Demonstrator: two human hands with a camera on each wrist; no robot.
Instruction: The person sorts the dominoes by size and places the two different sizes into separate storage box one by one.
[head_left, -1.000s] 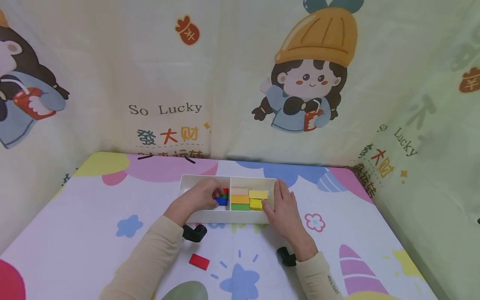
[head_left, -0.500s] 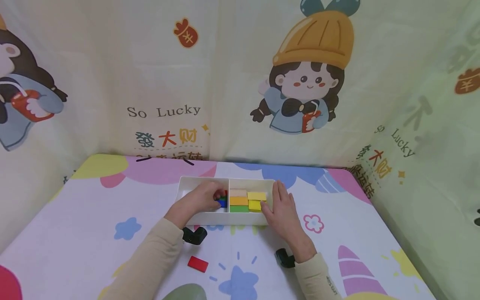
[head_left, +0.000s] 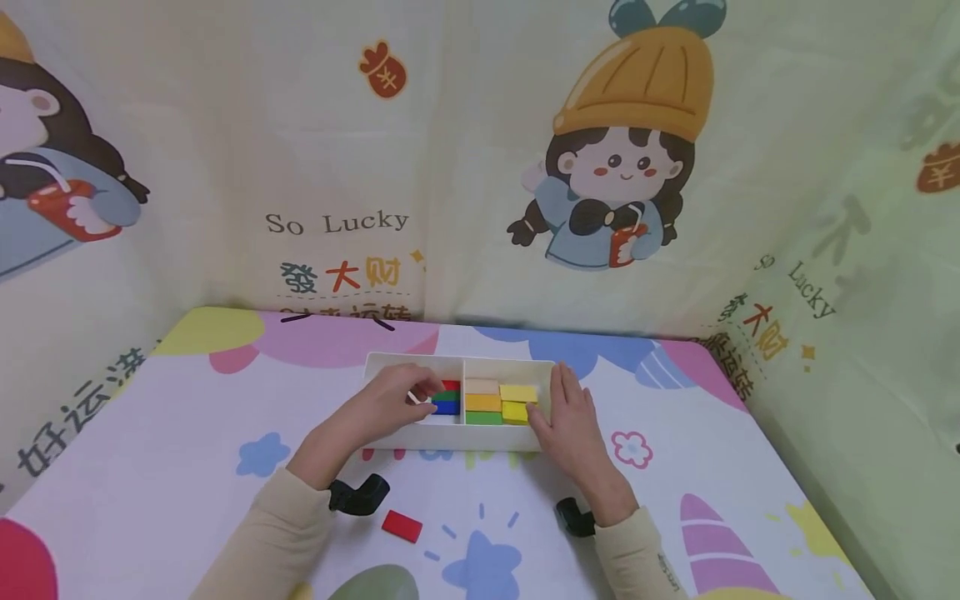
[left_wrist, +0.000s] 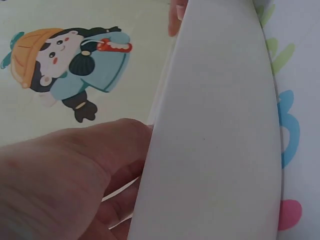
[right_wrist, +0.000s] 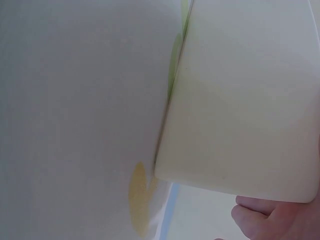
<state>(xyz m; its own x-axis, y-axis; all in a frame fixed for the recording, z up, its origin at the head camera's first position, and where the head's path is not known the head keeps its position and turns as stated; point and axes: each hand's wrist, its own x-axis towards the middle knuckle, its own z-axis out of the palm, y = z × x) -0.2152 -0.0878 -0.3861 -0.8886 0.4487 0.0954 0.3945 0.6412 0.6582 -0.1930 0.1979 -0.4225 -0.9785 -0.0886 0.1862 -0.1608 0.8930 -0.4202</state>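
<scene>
A white two-compartment box [head_left: 480,438] stands on the table in the head view. Red [head_left: 452,385], green [head_left: 447,396] and blue [head_left: 446,407] blocks lie in a row against its divider in the left compartment. My left hand [head_left: 382,404] reaches over the front wall there, thumb and forefinger apart at these blocks' left ends. The box's wall hides its fingertips in the left wrist view. My right hand [head_left: 573,429] rests along the box's right end with straight fingers, its thumb by a yellow block [head_left: 515,412].
The right compartment also holds a second yellow block [head_left: 518,392] and pale pink [head_left: 482,386], orange [head_left: 483,402] and green blocks [head_left: 483,418]. A loose red block [head_left: 402,526] lies on the table in front of the box. Black wrist cameras [head_left: 362,495] sit at both wrists.
My left hand has shifted left, and its fingers have spread from the red, green and blue blocks, which now show more fully. The right hand stays at the box's end.
</scene>
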